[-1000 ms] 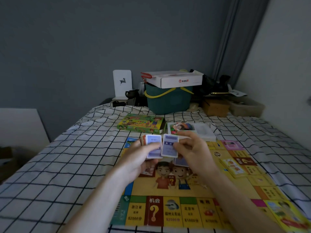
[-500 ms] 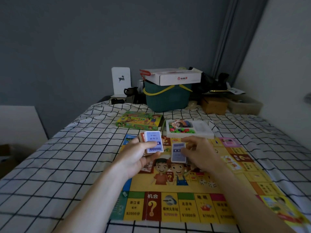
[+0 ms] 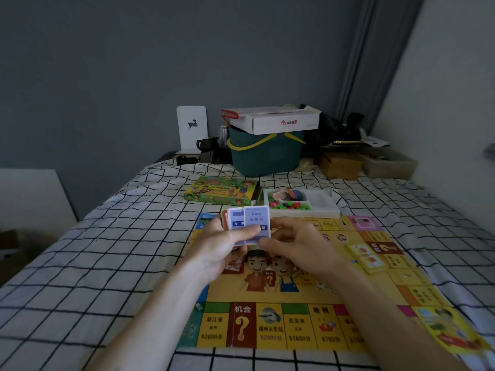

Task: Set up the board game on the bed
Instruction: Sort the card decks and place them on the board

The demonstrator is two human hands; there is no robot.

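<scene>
The board (image 3: 300,328) was already spread flat on the bed (image 3: 107,263), with a small pile of cards (image 3: 365,257) laid near its right edge. A stack of cards (image 3: 247,223) was gripped in the left hand (image 3: 222,247) above the board, its front card pinched by the right hand (image 3: 297,245). The tray of pieces (image 3: 301,203) and box (image 3: 222,194) beyond the board seemed yet to be dealt with.

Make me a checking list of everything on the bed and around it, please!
Surface: checked bedsheet, game board lying flat.
Job's things: cards held over the board; yellow card pile on the board; piece tray and game box beyond it.
Clutter: green basket with a white carton on top.
Hands: left hand grips the cards; right hand pinches the front card.
Cables: nothing seen.
Surroundings: grey wall, curtain.
</scene>
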